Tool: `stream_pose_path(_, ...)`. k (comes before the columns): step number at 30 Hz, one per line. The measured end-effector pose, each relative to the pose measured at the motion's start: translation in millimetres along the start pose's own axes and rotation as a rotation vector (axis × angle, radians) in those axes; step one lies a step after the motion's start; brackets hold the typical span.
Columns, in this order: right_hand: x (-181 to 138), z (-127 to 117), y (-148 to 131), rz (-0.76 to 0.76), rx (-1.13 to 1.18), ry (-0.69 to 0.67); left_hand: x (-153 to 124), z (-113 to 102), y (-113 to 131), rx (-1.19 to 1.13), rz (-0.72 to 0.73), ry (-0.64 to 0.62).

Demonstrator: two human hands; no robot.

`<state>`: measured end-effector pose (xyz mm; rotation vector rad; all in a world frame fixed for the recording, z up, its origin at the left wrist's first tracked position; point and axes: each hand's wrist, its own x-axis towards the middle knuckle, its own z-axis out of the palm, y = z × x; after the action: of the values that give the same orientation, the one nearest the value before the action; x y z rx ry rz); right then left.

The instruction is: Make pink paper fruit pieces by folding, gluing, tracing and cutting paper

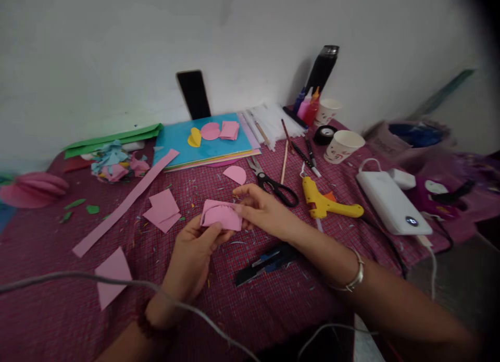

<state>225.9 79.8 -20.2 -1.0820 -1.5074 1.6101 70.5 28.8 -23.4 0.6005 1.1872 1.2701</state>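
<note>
A folded piece of pink paper [221,216] is held between both hands, with a curved cut edge showing in it. My left hand [197,247] grips its lower left side, thumb on the front. At its right end, my right hand [260,208] pinches the paper between thumb and fingers. Just behind lies a pink half-circle of paper [235,174], beside the black-handled scissors [271,182]. Pink paper squares [163,211] rest to the left of my hands. Below my right forearm lies a dark cutter-like tool [267,263], partly covered.
A yellow glue gun [328,200], a white power bank [394,200] and paper cups [344,146] stand at right. Behind are a blue sheet [183,148] and a phone [194,95] against the wall. A grey cable [156,288] crosses the foreground. A pink strip [125,204] lies left.
</note>
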Motion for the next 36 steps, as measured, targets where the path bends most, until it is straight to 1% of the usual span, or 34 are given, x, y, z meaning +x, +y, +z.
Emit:
stream_pose_path(3,-0.1,-0.6,-5.1,0.111,0.06,-0.071,1.3,-0.3,1.9,-0.023,-0.034,-0.011)
stream_pose_path(7,-1.1,0.0,-7.7,0.169,0.083,-0.118,1.1,1.0,2.4,-0.014,-0.033,-0.027)
stream_pose_path(11,-2.5,0.7,-7.1,0.18,0.06,-0.136,-1.7,2.7,3.0,0.004,-0.005,-0.026)
stream_pose_path(17,-2.1,2.3,-3.4,0.19,0.082,-0.116,-4.7,3.3,3.7,0.064,0.058,-0.021)
stream_pose_path(20,-1.3,2.7,-1.6,0.175,0.084,-0.094,-4.7,1.9,3.5,0.028,0.047,-0.031)
stream_pose_path(22,-1.1,2.8,-1.4,0.173,0.089,-0.087,-4.7,-0.1,3.5,0.013,0.011,-0.048)
stream_pose_path(25,-1.4,2.9,-2.6,0.192,0.099,-0.091,-5.1,-2.7,3.7,0.045,-0.034,-0.064)
stream_pose_path(30,-1.9,3.1,-3.3,0.224,0.135,-0.078,-5.5,-0.9,3.8,0.156,0.011,-0.046)
stream_pose_path(33,-1.9,3.1,-2.0,0.198,0.123,-0.082,-5.7,1.1,4.2,0.186,0.017,-0.039)
stream_pose_path(36,-2.1,3.6,-1.2,0.162,0.059,-0.069,-6.0,1.0,3.6,0.174,0.005,-0.031)
